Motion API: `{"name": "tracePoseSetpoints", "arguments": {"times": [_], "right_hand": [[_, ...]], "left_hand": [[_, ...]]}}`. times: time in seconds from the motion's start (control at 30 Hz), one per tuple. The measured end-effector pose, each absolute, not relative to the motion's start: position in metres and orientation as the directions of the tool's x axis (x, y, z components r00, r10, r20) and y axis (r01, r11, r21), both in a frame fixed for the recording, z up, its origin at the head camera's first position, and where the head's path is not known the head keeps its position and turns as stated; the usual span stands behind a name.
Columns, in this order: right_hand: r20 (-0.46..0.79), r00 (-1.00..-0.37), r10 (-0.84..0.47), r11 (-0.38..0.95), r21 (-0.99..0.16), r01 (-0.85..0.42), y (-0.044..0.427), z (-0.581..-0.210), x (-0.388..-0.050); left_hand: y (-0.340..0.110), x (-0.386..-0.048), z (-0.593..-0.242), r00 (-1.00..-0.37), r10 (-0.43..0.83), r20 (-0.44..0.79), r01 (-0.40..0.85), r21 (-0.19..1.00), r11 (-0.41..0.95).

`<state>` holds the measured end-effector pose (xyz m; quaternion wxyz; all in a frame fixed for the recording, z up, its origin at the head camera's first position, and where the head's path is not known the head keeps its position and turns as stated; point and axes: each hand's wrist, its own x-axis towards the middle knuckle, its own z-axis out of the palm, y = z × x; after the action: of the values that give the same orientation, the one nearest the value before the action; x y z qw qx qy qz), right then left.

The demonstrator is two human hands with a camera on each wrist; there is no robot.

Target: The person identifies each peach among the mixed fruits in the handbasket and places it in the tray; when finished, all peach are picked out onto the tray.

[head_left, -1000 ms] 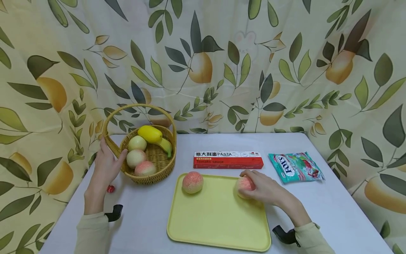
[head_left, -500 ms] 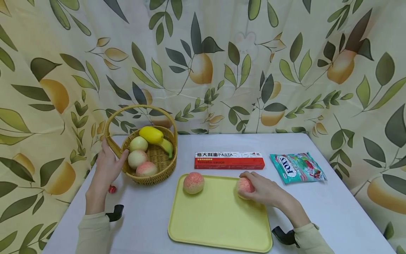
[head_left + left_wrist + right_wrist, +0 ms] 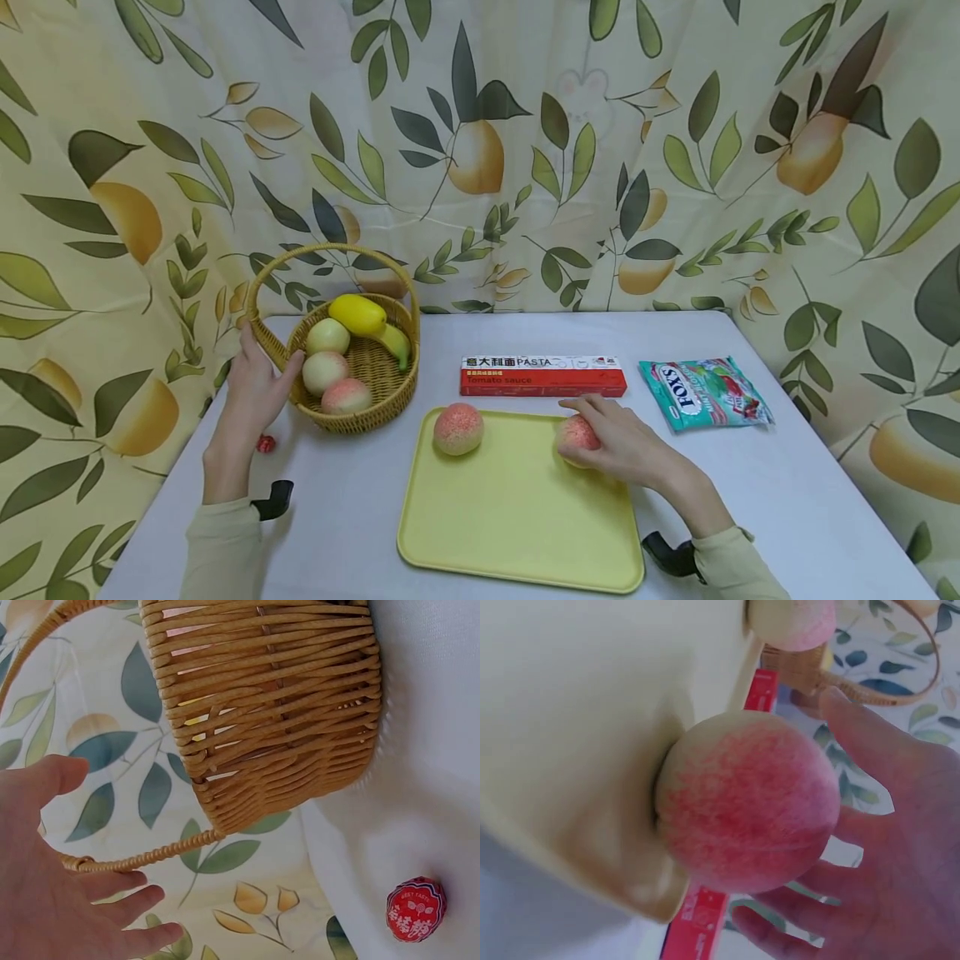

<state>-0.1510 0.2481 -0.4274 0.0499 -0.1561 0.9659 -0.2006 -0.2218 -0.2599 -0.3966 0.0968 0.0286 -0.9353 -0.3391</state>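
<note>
In the head view my left hand point(image 3: 255, 383) is at the left side of the wicker basket point(image 3: 386, 408), touching its handle point(image 3: 258, 321). The left wrist view shows the fingers point(image 3: 131, 906) spread and fairly straight beside the handle point(image 3: 161, 853). My right hand point(image 3: 626, 442) is around a pink peach point(image 3: 577, 440) at the tray's far right corner. In the right wrist view this peach point(image 3: 750, 802) rests on the tray point(image 3: 615, 877); the thumb stands off it and loosely bent fingers point(image 3: 810, 900) lie beyond. Another peach point(image 3: 458, 429) sits at the tray's far left.
The basket holds a banana point(image 3: 392, 343), a yellow fruit point(image 3: 357, 315) and several round fruits point(image 3: 325, 372). Behind the tray lies a red pasta box point(image 3: 543, 377), with a teal candy bag point(image 3: 705, 393) to its right. A small red candy point(image 3: 266, 443) lies near my left wrist.
The fingers of my right hand have lifted and spread slightly at the peach, which stays in place. My left hand holds its position at the basket.
</note>
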Motion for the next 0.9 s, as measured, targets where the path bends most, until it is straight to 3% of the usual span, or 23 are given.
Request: {"name": "tracePoseSetpoints", "arguments": {"times": [0.4, 0.57, 0.67, 0.73, 0.9], "right_hand": [[0.104, -0.880, -0.464, 0.809, -0.355, -0.469, 0.185, -0.395, -0.164], [0.153, -0.732, -0.664, 0.712, -0.172, -0.681, 0.126, -0.390, -0.180], [0.119, -0.604, -0.788, 0.607, -0.017, -0.795, 0.079, -0.389, -0.192], [0.069, -0.543, -0.837, 0.546, 0.016, -0.838, 0.047, -0.388, -0.200], [-0.007, -0.495, -0.869, 0.495, 0.014, -0.869, -0.013, -0.392, -0.218]], "left_hand": [[-0.258, -0.219, -0.395, -0.980, -0.096, 0.177, 0.041, 0.643, 0.765], [-0.258, -0.220, -0.393, -0.976, -0.096, 0.194, 0.051, 0.638, 0.768], [-0.258, -0.221, -0.393, -0.976, -0.104, 0.189, 0.043, 0.642, 0.765], [-0.257, -0.222, -0.393, -0.977, -0.109, 0.185, 0.039, 0.651, 0.758], [-0.256, -0.221, -0.398, -0.977, -0.111, 0.185, 0.039, 0.656, 0.754]]}}
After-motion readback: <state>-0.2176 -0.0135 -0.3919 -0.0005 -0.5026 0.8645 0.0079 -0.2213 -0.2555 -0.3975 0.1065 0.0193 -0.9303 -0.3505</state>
